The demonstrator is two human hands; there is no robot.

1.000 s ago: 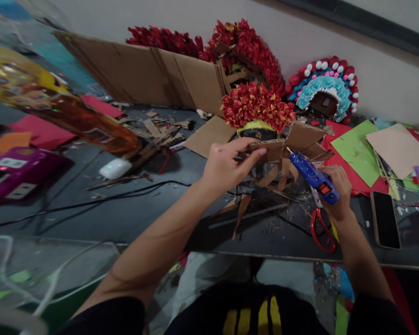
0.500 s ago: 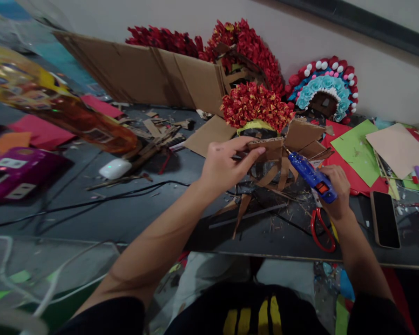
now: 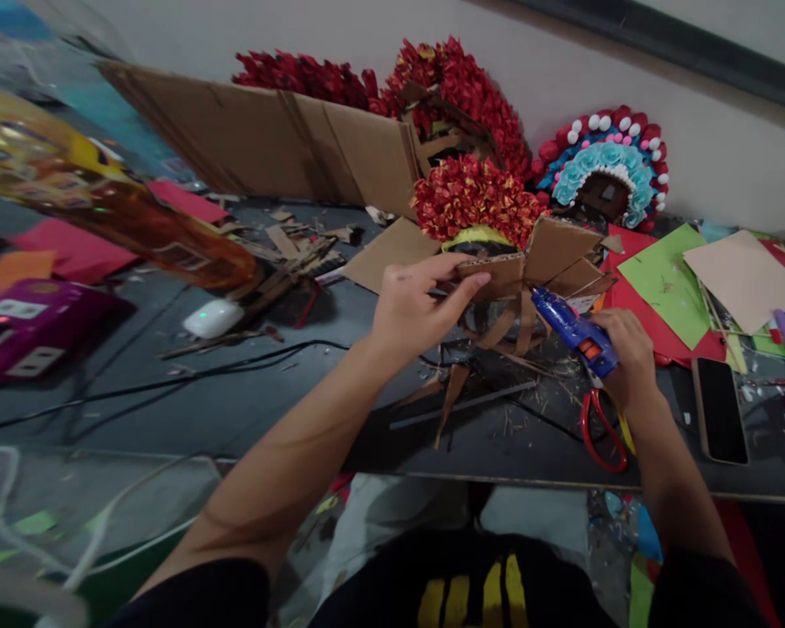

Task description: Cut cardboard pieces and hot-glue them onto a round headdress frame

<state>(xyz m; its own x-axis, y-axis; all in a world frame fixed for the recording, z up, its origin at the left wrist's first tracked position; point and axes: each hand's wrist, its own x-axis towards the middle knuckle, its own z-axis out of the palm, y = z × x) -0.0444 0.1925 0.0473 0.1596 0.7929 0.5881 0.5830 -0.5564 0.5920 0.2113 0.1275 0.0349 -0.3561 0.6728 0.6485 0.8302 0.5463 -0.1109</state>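
Pinched between the thumb and fingers of my left hand is a cut cardboard piece with flaps. My right hand is wrapped round a blue hot glue gun. Its nozzle points up and left, at the joint where the cardboard flaps meet; whether it touches cannot be told. Curved cardboard strips hang below the piece. Just behind stands a headpiece of red and orange petals with a yellow band. Red-handled scissors lie under my right wrist.
A folded cardboard sheet leans at the back left, near a bottle of amber liquid. A blue and red decorated headdress stands against the wall. Coloured paper and a phone lie right. A black cable crosses the table.
The glue gun and my right hand have shifted slightly left and down. My left hand still pinches the cardboard, which has moved a little left in view.
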